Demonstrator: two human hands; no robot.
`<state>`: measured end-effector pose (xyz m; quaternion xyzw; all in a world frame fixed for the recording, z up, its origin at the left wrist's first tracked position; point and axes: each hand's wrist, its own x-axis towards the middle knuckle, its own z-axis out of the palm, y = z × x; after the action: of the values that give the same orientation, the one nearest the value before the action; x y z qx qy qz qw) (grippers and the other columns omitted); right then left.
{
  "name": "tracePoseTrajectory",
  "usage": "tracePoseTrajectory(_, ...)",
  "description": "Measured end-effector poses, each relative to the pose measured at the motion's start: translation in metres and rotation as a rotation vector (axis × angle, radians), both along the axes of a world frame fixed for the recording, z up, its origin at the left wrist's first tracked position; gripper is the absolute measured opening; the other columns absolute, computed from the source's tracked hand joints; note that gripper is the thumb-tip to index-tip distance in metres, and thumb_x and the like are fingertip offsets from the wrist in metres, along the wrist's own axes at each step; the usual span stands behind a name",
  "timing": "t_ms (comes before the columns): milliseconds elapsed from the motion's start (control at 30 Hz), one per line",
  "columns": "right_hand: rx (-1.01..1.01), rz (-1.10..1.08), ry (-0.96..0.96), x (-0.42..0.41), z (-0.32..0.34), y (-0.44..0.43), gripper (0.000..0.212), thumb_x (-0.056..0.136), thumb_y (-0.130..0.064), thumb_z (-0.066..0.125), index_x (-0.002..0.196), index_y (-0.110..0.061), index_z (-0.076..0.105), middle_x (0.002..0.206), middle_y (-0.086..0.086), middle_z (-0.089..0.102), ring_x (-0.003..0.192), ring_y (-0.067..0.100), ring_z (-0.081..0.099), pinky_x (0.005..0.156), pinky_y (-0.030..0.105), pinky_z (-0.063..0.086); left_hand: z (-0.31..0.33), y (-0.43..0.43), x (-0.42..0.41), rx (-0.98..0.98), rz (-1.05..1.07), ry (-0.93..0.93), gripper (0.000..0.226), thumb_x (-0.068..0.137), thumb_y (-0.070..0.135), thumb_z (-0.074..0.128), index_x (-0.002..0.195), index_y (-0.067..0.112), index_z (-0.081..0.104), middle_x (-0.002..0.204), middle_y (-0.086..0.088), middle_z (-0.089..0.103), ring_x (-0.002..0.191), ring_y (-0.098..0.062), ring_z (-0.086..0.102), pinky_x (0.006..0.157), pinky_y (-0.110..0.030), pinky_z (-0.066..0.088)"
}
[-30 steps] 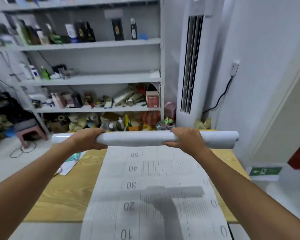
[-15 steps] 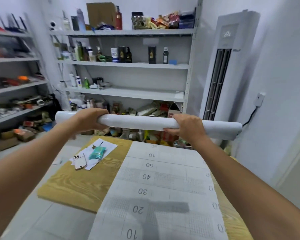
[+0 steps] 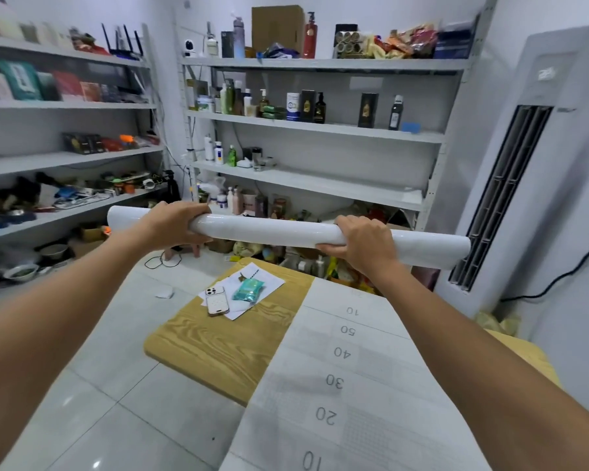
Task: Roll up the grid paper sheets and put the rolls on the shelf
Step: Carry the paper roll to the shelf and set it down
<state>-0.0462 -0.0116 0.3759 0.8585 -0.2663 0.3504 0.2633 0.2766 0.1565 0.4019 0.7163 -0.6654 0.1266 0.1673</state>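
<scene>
A long white paper roll [image 3: 269, 231] is held level in the air above the far end of the wooden table [image 3: 228, 351]. My left hand [image 3: 176, 223] grips it near its left end and my right hand [image 3: 364, 246] grips it right of the middle. Another grid paper sheet [image 3: 347, 379], printed with numbers 10 to 50, lies flat on the table below. The grey metal shelf unit [image 3: 313, 185] stands straight ahead; its third board from the top has a bare stretch on the right.
A phone [image 3: 216, 300], a teal packet [image 3: 249, 289] and white paper lie at the table's far left corner. A tall white air conditioner [image 3: 524, 164] stands on the right. A second shelf unit [image 3: 65, 158] lines the left wall. Clutter covers the floor under the shelves.
The roll has risen off the table and is carried higher. My view has lifted and turned left, so the upper shelves and the left shelf unit now show.
</scene>
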Motion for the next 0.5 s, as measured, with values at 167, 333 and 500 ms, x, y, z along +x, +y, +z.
tracePoseTrajectory(167, 0.033, -0.013, 0.038, 0.085, -0.006, 0.009, 0.052, 0.073, -0.064, 0.057, 0.082, -0.012, 0.060, 0.069, 0.005, 0.064, 0.055, 0.022, 0.059, 0.051, 0.028, 0.041, -0.007, 0.016, 0.079, 0.017, 0.019, 0.028, 0.031, 0.068, 0.031, 0.077, 0.091, 0.026, 0.057, 0.078, 0.014, 0.054, 0.073, -0.015, 0.055, 0.066, -0.033, 0.034)
tracePoseTrajectory(333, 0.034, -0.014, 0.029, 0.184, -0.003, 0.025, 0.052, 0.072, -0.065, 0.058, 0.079, -0.013, 0.060, 0.066, 0.004, 0.063, 0.053, 0.022, 0.058, 0.050, 0.026, 0.040, -0.005, 0.035, 0.178, -0.011, 0.027, 0.025, 0.036, 0.067, 0.031, 0.078, 0.095, 0.021, 0.059, 0.085, 0.005, 0.062, 0.073, -0.017, 0.051, 0.067, -0.036, 0.042)
tracePoseTrajectory(500, 0.050, -0.030, 0.004, 0.268, -0.008, 0.038, 0.051, 0.073, -0.064, 0.059, 0.081, -0.013, 0.059, 0.068, 0.005, 0.064, 0.058, 0.023, 0.060, 0.054, 0.026, 0.034, 0.002, 0.046, 0.263, -0.031, 0.005, -0.018, 0.041, 0.065, 0.024, 0.080, 0.100, 0.015, 0.061, 0.086, -0.002, 0.063, 0.071, -0.019, 0.052, 0.069, -0.043, 0.049)
